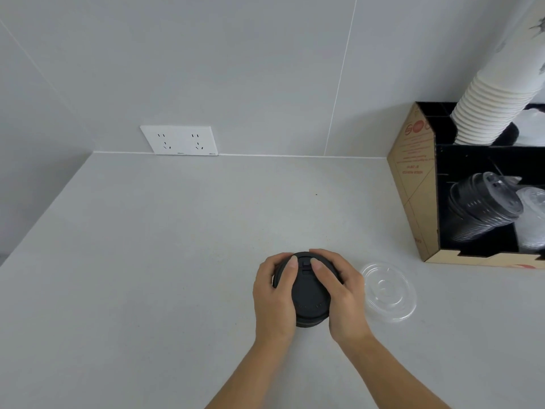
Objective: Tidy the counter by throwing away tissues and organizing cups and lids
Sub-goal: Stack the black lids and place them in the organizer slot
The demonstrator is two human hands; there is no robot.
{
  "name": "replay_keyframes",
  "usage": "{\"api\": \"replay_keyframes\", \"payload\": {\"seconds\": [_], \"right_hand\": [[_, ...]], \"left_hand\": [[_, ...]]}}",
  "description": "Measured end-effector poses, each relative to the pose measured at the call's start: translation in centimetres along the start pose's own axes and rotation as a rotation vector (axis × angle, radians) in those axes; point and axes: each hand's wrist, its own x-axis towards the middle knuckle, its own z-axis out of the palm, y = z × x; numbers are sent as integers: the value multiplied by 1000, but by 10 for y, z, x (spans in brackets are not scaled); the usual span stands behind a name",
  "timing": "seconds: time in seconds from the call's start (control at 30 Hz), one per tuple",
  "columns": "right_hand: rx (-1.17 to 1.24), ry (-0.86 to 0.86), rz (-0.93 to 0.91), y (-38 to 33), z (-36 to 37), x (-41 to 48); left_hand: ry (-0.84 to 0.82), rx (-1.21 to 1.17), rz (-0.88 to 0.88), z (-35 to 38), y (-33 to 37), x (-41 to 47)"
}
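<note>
— Grey tiled walls are seen behind a pale grey table (pixel 147 246), and a white double wall socket (pixel 180 140) is set just above its back edge. What is held?

— A small stack of round black plastic lids (pixel 309 293) is clasped from both sides near the front of the table. The grip of the left hand (pixel 274 296) is closed round its left rim, and the grip of the right hand (pixel 342 293) round its right rim, with fingers laid over the top.

— And nearby?

— A clear round plastic lid (pixel 388 291) is lying flat just beside the right hand. Further right, a brown cardboard organiser box (pixel 413 184) is standing, in which tilted stacks of black lids (pixel 477 211), clear lids (pixel 533 219) and white paper cups (pixel 495 98) are kept.
</note>
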Motion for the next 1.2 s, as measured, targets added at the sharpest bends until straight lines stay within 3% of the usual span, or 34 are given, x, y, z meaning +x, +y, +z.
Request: {"api": "replay_keyframes", "payload": {"seconds": [0.33,0.67,1.2], "right_hand": [[20,37,-9,-28,-13,2],[72,118,-109,-72,-69,17],[188,203,-259,-152,-219,100]], "left_hand": [[-45,-158,30,17,24,2],[-419,-220,82,67,45,-6],[-454,-154,219,271,81,-11]]}}
